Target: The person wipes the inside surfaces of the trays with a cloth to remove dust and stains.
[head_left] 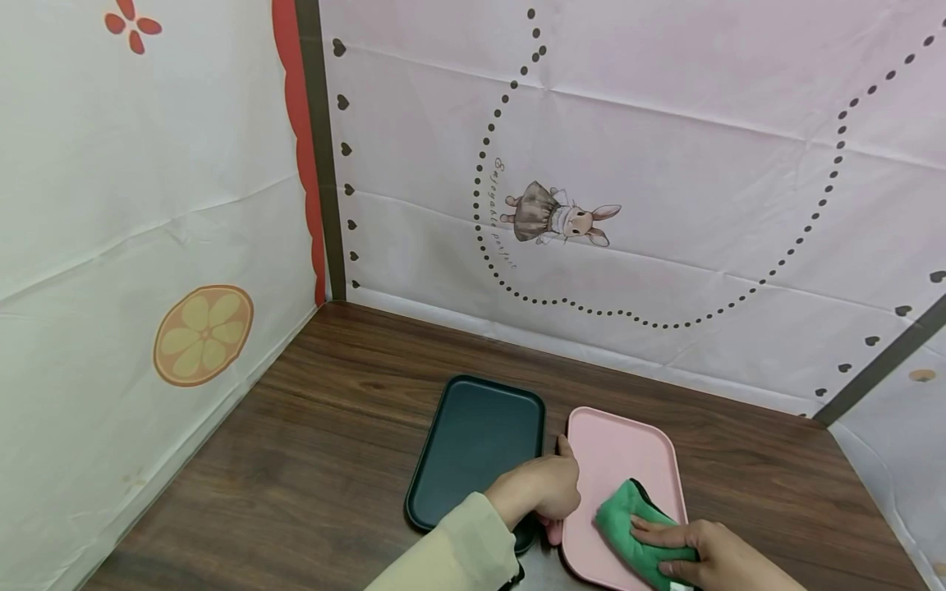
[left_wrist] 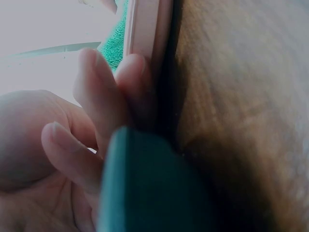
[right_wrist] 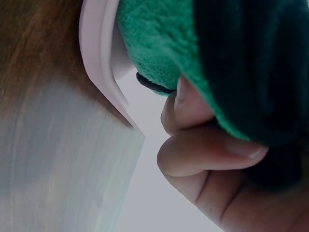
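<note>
My right hand [head_left: 691,550] grips a folded green cloth [head_left: 628,521] with dark edging and rests it on the lower right part of the pink tray [head_left: 602,443]. The right wrist view shows bent fingers [right_wrist: 203,152] against the plush cloth [right_wrist: 154,43]. At the pink tray's left edge, my left hand [head_left: 543,488] touches the outer side, one finger stretched along the rim. Close up, its fingertips [left_wrist: 133,72] meet the pink rim [left_wrist: 145,26]. The left forearm crosses over the dark green tray [head_left: 480,435].
Both trays lie side by side on a brown wooden table [head_left: 296,460]. A printed white fabric wall [head_left: 414,205] stands behind, and another closes the left side. The dark tray's edge [left_wrist: 149,179] sits very near the left hand.
</note>
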Action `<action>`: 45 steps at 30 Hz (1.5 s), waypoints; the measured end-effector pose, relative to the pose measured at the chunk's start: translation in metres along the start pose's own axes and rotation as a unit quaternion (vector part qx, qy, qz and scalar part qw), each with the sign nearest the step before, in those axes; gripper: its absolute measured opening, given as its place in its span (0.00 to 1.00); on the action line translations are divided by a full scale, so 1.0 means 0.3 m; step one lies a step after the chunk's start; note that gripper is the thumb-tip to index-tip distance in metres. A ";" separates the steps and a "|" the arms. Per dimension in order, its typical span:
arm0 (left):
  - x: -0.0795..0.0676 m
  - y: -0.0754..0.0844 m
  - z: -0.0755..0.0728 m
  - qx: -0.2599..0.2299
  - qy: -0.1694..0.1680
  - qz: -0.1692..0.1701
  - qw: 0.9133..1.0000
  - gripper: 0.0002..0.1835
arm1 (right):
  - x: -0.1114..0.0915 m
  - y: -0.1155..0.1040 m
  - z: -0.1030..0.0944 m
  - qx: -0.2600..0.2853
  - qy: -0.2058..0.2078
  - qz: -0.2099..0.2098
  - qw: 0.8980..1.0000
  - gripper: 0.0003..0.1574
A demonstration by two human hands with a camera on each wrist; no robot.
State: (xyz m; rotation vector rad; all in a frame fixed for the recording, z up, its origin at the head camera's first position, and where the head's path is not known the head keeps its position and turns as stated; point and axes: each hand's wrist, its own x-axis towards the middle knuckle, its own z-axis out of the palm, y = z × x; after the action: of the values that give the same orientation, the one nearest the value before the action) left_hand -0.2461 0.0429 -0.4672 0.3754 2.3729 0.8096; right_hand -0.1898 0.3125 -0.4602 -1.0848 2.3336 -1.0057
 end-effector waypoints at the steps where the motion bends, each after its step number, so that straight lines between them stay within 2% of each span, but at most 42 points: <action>1: 0.000 0.000 0.000 0.002 0.001 0.000 1.000 0.44 | 0.001 -0.002 0.001 0.000 0.002 0.002 1.000 0.32; 6: 0.001 -0.001 -0.001 0.001 -0.001 0.001 1.000 0.44 | 0.007 -0.009 0.006 0.006 0.007 0.016 1.000 0.31; 13: 0.002 -0.003 -0.002 -0.001 -0.003 0.001 1.000 0.44 | 0.017 -0.011 0.002 0.020 -0.009 0.029 0.999 0.29; 24: 0.002 -0.002 -0.004 0.001 -0.005 -0.004 1.000 0.44 | 0.032 -0.023 0.001 -0.003 -0.011 0.049 0.999 0.28; 32: 0.004 0.001 -0.004 0.007 -0.004 -0.008 1.000 0.44 | 0.039 -0.029 0.004 0.004 -0.013 0.050 0.999 0.27; 38: 0.001 0.004 -0.007 0.003 -0.010 -0.006 1.000 0.44 | 0.044 -0.038 0.005 0.023 -0.021 0.069 0.997 0.27; 45: -0.003 0.009 -0.010 0.003 -0.008 -0.011 1.000 0.43 | 0.054 -0.040 0.006 0.036 -0.029 0.064 0.997 0.28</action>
State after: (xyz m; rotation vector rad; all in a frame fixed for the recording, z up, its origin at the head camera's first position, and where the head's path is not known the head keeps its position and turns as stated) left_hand -0.2472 0.0431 -0.4633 0.3565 2.3608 0.7863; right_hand -0.1929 0.2939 -0.4531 -0.9124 2.2703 -0.9890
